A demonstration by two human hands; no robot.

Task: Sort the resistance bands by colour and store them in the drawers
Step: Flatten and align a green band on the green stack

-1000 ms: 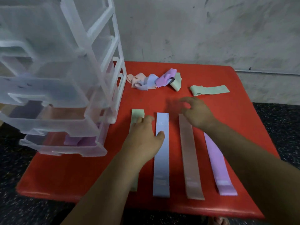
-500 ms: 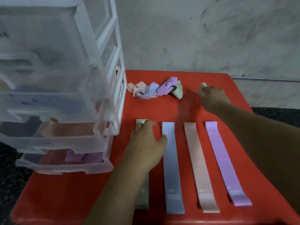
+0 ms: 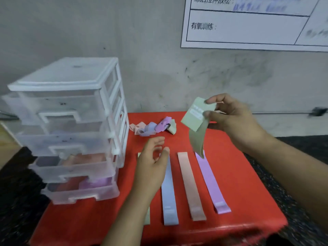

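Head view: my right hand (image 3: 236, 121) pinches the green band (image 3: 195, 121), aloft over the table (image 3: 248, 192)'s far right; left hand (image 3: 152, 167) hovers loose, empty. Sorting now, so next it should join the near-left green strip (image 3: 147, 217).

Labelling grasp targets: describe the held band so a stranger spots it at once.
Above the red table, right of the drawer unit, the right hand pinches a green band. It alone hangs in the air; the other bands lie on the table.
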